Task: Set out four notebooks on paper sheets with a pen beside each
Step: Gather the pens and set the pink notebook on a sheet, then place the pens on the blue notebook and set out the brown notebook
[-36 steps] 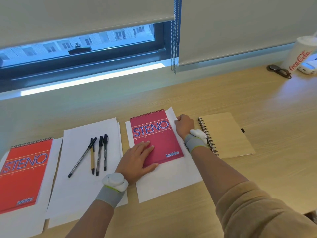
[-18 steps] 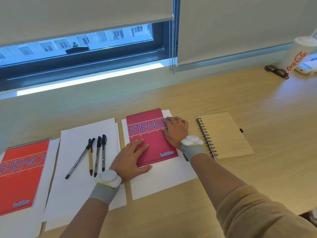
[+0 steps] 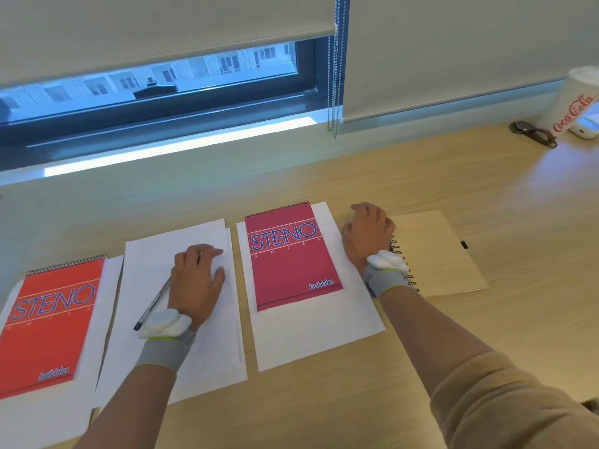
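Note:
A crimson STENO notebook point(image 3: 291, 257) lies on a white sheet point(image 3: 324, 335) in the middle. An orange-red STENO notebook point(image 3: 48, 322) lies on another sheet point(image 3: 110, 277) at the left. Between them lies a stack of bare sheets point(image 3: 214, 351). My left hand point(image 3: 194, 286) rests on that stack over the pens, fingers bent and thumb spread apart. Only one black pen point(image 3: 152, 306) shows from under it. My right hand point(image 3: 366, 234) rests with loose fingers at the crimson notebook's sheet edge, beside a kraft spiral notebook point(image 3: 434, 251) that lies on bare wood.
The wooden desk point(image 3: 486, 196) runs to a window sill and roller blinds at the back. At the far right stand a white Coca-Cola cup point(image 3: 573, 105), sunglasses point(image 3: 531, 134) and a small white device point(image 3: 588, 128). A bead chain point(image 3: 334, 92) hangs from the blind.
My left hand left the crimson notebook and moved left onto the pens. My right hand slid off that notebook to its right, towards the kraft notebook.

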The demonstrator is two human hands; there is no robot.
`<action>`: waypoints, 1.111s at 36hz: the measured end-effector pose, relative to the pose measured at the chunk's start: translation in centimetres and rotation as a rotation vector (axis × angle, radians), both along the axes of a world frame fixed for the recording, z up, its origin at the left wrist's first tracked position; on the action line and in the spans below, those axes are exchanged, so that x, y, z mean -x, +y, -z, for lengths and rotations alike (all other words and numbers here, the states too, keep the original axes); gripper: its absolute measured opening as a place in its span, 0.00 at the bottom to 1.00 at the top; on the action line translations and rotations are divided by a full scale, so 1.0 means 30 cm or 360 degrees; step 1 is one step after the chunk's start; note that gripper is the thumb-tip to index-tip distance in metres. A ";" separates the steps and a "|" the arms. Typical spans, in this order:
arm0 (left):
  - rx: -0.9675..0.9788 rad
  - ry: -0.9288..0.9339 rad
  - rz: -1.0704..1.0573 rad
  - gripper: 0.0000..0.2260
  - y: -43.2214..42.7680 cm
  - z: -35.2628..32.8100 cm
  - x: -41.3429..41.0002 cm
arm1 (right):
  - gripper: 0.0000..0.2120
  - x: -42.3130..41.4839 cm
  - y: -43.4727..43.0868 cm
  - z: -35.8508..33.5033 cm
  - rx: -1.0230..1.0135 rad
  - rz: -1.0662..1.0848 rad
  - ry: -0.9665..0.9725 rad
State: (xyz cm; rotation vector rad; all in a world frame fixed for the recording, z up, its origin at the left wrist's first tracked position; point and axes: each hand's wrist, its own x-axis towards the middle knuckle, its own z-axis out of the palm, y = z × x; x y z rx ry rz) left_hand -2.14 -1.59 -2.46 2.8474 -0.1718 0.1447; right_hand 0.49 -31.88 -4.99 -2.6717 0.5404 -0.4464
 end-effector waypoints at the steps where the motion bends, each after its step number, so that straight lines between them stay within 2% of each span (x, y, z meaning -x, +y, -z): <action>1: -0.0019 -0.0006 0.0073 0.14 -0.009 0.012 0.002 | 0.17 0.002 -0.016 -0.003 -0.0024 0.0092 -0.0017; 4: -0.0066 -0.0025 0.0184 0.15 -0.040 0.035 0.013 | 0.17 0.025 -0.056 0.002 -0.0004 0.0243 0.0002; 9: -0.0018 -0.0073 0.0066 0.15 -0.047 0.043 0.014 | 0.17 0.066 -0.105 0.021 -0.0021 0.0370 0.0176; 16: -0.0011 -0.0054 -0.0243 0.15 0.041 0.033 0.028 | 0.22 0.084 -0.082 0.037 -0.0033 0.0245 0.0402; 24: 0.0026 -0.0012 -0.0432 0.16 0.110 0.059 0.052 | 0.23 0.052 0.017 0.009 -0.0108 0.0074 0.0411; 28: 0.0072 0.0006 -0.0415 0.19 0.120 0.072 0.059 | 0.24 0.057 0.120 -0.019 0.0044 -0.0127 0.0263; 33: 0.0106 0.0071 -0.0382 0.30 0.109 0.088 0.072 | 0.17 0.086 0.332 -0.077 0.0074 -0.0606 0.0029; 37: 0.0099 0.0136 -0.0387 0.28 0.107 0.102 0.070 | 0.13 0.120 0.483 -0.059 -0.0024 -0.1161 0.0206; 40: 0.0077 0.0128 -0.0399 0.27 0.115 0.104 0.072 | 0.12 0.134 0.552 -0.019 0.0009 -0.1238 0.0303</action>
